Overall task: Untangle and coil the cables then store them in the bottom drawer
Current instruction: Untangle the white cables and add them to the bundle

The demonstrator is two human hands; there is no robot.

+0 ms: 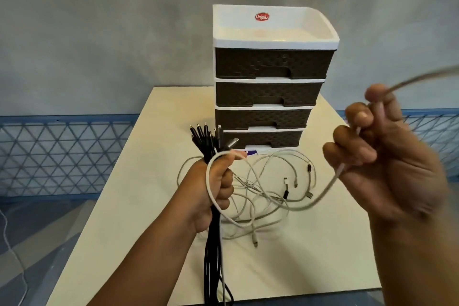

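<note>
Behind, loose white cables (268, 189) sprawl before the drawer unit (268, 87).

Both hands (213, 189) (387, 156) grip cables (263, 196) before drawer unit (268, 87)

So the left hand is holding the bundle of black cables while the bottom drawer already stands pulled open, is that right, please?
Not quite: the head view shows the bottom drawer shut, flush like the three above. The left hand does hold the bundle of black cables, its fingers curled round it.
</note>
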